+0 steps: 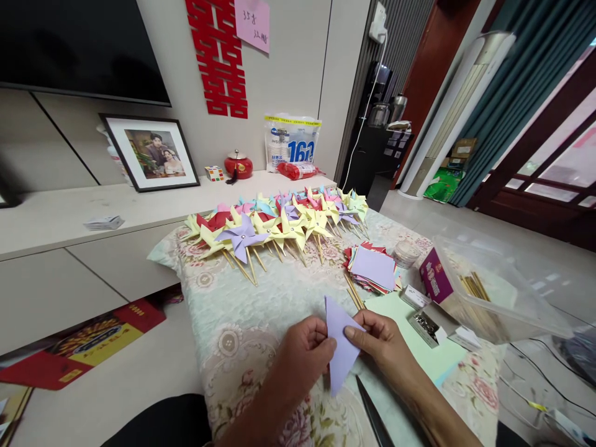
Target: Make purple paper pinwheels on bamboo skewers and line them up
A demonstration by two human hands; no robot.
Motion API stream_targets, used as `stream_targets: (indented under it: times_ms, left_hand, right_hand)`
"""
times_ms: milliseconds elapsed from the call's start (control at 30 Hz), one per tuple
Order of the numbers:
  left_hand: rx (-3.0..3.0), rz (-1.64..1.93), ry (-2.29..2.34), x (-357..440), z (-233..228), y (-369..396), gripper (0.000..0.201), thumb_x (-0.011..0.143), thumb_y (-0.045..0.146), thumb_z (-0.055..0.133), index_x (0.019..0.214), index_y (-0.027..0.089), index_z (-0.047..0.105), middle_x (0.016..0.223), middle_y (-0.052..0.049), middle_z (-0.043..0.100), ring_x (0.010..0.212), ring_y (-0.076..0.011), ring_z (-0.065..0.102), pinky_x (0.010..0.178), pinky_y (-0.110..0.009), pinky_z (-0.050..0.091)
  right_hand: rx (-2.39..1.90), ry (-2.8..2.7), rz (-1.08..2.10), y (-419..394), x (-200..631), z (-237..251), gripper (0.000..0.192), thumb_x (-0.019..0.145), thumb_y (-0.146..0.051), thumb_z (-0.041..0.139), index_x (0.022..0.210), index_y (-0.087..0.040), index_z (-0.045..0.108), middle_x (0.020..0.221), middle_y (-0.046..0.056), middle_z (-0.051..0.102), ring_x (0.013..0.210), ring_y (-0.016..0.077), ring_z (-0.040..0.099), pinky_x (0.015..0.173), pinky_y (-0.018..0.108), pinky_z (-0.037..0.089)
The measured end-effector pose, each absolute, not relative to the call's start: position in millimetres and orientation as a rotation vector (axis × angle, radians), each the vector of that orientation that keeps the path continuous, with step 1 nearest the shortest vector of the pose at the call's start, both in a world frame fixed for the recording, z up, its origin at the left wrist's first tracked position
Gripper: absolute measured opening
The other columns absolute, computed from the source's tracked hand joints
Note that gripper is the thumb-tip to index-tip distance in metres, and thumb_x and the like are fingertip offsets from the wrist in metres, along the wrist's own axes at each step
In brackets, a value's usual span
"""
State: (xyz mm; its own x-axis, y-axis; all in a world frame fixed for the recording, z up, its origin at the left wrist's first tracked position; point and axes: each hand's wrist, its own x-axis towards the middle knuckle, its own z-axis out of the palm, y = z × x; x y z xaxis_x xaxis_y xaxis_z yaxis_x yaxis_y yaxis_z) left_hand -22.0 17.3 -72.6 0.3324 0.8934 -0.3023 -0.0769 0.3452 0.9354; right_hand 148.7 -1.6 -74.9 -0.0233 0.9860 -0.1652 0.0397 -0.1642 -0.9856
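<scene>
- We see the left hand point(305, 352) and right hand point(379, 340) together pinching a folded lilac paper square point(341, 347), thumbs pressed on its front, just above the near edge of the floral tablecloth point(242, 310).
- Scissors point(372, 413) lie just below the paper, partly hidden.
- Beyond the hands we find wooden sticks point(354, 292), a stack of coloured paper squares point(375, 268) and a pale green sheet point(419, 338).
- Finished paper pinwheels point(279, 226) lie in rows at the far end.
- A clear plastic box point(493, 298) holding sticks sits right.
</scene>
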Motion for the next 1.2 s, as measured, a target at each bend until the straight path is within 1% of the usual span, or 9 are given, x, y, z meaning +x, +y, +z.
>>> stream_targets:
  times_ms: [167,300,400,500,633,867,967,1033,1200]
  left_hand:
    - [0.964,0.894,1.042,-20.4,-78.2,20.3,0.016,0.065,0.029,0.07,0.065,0.018,0.059,0.053,0.002,0.062,0.044,-0.0111,0.053,0.042,-0.021,0.041]
    - [0.887,0.936,1.058,-24.8,-71.8,24.2,0.019,0.064,0.03,0.071,0.062,0.017,0.058,0.049,0.003,0.058,0.042,-0.0088,0.048,0.042,-0.019,0.038]
    - [0.764,0.963,1.048,-29.3,-64.5,26.1,0.023,0.06,0.03,0.074,0.06,0.018,0.055,0.047,0.005,0.055,0.042,-0.0082,0.046,0.043,-0.02,0.037]
    - [0.67,0.936,1.007,-31.9,-61.6,26.0,0.027,0.058,0.032,0.077,0.061,0.019,0.054,0.048,0.005,0.055,0.042,-0.0088,0.046,0.044,-0.021,0.037]
    - [0.653,0.861,0.936,-31.1,-64.7,22.9,0.027,0.058,0.032,0.079,0.062,0.018,0.055,0.049,0.006,0.055,0.043,-0.0084,0.047,0.045,-0.021,0.038]
    - [0.735,0.804,0.906,-27.0,-62.1,17.9,0.029,0.067,0.042,0.074,0.073,0.017,0.061,0.066,-0.001,0.067,0.052,-0.0141,0.064,0.05,-0.025,0.048]
    - [0.735,0.847,0.87,-26.3,-63.3,17.8,0.025,0.064,0.03,0.075,0.082,0.016,0.067,0.079,-0.005,0.072,0.068,-0.0172,0.069,0.061,-0.027,0.054]
    - [0.779,0.848,0.844,-25.6,-67.1,18.5,0.032,0.058,0.021,0.077,0.088,0.015,0.069,0.085,-0.007,0.075,0.077,-0.0199,0.07,0.065,-0.028,0.055]
    - [0.934,0.924,0.876,-22.5,-71.1,17.4,0.03,0.062,0.021,0.079,0.089,0.015,0.067,0.083,-0.008,0.077,0.075,-0.0182,0.07,0.067,-0.026,0.052]
  right_hand:
    - [-1.321,-1.198,1.301,-3.1,148.2,-76.6,0.037,0.077,-0.051,0.076,0.071,-0.017,0.065,0.061,-0.001,0.063,0.057,0.0135,0.052,0.057,0.026,0.039]
    - [-1.199,-1.257,1.188,-5.7,151.5,-70.0,0.034,0.084,-0.042,0.071,0.114,-0.024,0.069,0.105,0.007,0.072,0.091,0.0225,0.066,0.079,0.033,0.051]
    - [-1.098,-1.545,0.931,-7.5,155.4,-66.7,0.036,0.089,-0.03,0.065,0.125,-0.032,0.065,0.133,0.007,0.06,0.118,0.0256,0.058,0.093,0.037,0.049]
    - [-1.071,-1.833,0.659,-8.1,156.5,-66.1,0.039,0.091,-0.02,0.06,0.127,-0.033,0.065,0.148,0.007,0.047,0.132,0.027,0.046,0.103,0.041,0.043]
    - [-1.091,-1.979,0.46,-7.8,154.5,-65.3,0.029,0.091,-0.018,0.061,0.116,-0.028,0.07,0.14,0.009,0.053,0.123,0.0264,0.052,0.096,0.039,0.046]
    - [-1.147,-1.802,0.607,-7.2,154.1,-63.0,0.013,0.094,-0.022,0.06,0.091,-0.024,0.073,0.096,0.005,0.07,0.102,0.0214,0.062,0.087,0.031,0.046]
    - [-1.213,-1.698,0.697,-5.6,154.4,-65.6,0.013,0.092,-0.028,0.062,0.084,-0.023,0.071,0.093,0.004,0.069,0.095,0.021,0.063,0.083,0.03,0.046]
    - [-1.244,-1.64,0.758,-5.2,154.0,-67.3,0.015,0.091,-0.031,0.063,0.081,-0.021,0.07,0.093,0.005,0.068,0.093,0.0211,0.063,0.081,0.03,0.046]
    - [-1.247,-1.586,0.886,-6.7,150.8,-66.5,0.019,0.091,-0.034,0.063,0.078,-0.02,0.069,0.093,0.005,0.068,0.089,0.0213,0.063,0.081,0.031,0.045]
